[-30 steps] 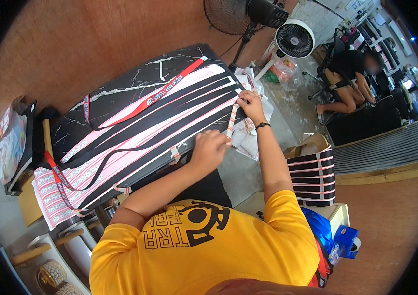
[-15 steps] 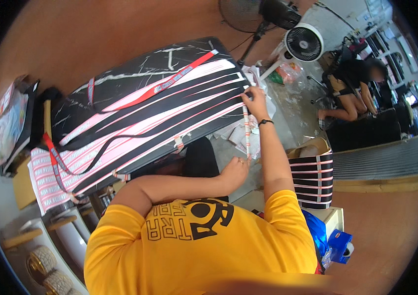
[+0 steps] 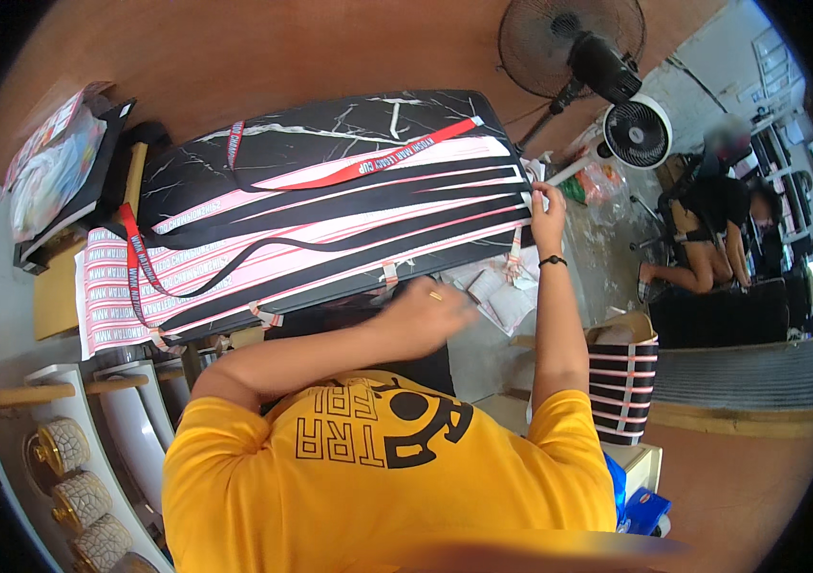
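At the table's right end, my right hand is closed, its thumb and fingertips pinched at the edge, where a white-and-orange striped tape hangs down. My left hand is smeared by motion in front of the table's near edge; its fingers cannot be made out. Long black straps lie lengthwise over white-and-pink printed sheets on the black marble-patterned table. A red printed ribbon lies across the far side. Short tape pieces hang along the near edge.
A black standing fan and a white fan stand beyond the right end. A striped box stands right of my arm. Another person crouches farther right. Trophy-like items stand at lower left; papers lie below the table.
My left hand has let go of the striped tape's lower end and moved left. The tape, stretched taut before, now hangs loose and shorter. My right hand stays at the table's edge.
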Demonstrator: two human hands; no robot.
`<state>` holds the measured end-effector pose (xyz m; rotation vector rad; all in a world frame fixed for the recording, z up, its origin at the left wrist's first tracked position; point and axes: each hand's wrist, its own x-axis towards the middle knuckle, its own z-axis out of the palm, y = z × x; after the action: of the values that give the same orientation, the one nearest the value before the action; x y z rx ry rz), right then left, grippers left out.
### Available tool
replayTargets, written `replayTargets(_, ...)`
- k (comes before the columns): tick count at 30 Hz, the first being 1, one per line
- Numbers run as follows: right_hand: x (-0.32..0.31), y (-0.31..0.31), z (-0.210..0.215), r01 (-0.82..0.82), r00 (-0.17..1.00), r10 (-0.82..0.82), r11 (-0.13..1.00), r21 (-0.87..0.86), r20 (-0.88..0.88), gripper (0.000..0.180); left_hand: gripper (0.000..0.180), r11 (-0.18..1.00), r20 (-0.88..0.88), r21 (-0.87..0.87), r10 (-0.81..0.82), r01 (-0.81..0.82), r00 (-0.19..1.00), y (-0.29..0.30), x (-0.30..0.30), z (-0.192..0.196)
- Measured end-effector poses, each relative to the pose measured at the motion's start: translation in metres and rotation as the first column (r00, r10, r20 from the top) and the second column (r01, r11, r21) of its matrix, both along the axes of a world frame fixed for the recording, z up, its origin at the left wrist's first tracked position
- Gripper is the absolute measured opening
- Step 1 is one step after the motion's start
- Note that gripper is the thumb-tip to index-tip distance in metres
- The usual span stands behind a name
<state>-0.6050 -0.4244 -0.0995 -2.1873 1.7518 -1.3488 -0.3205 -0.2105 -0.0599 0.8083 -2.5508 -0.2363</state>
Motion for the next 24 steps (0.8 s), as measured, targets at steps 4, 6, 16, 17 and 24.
replayTargets(4,0.095,-0.010,0.030,-0.401,0.916,0.401,0.916,-0.005,0.020,0.021,0.065,0.805,0.102,0.074,0.581,-0.589,0.807,0.012,0.094,0.021)
replayTargets(6,0.159,-0.016,0.037,-0.557,0.831,0.556,0.829,0.056,0.035,0.025,0.071,0.690,0.176,0.114,0.694,-0.715,0.698,0.021,0.129,0.027)
replayTargets(16,0.341,0.009,0.031,-0.790,0.485,0.865,0.495,0.361,-0.126,0.032,0.075,0.563,0.120,0.169,0.803,-0.809,0.583,0.044,0.182,0.011)
replayTargets(17,0.342,0.015,0.030,-0.759,0.488,0.863,0.493,0.425,-0.128,0.033,0.074,0.557,0.118,0.174,0.807,-0.812,0.579,0.043,0.185,0.009)
replayTargets(24,0.332,0.049,0.037,-0.769,0.474,0.878,0.452,0.452,-0.072,0.035,0.064,0.555,0.002,0.144,0.828,-0.819,0.561,0.036,0.195,-0.001)
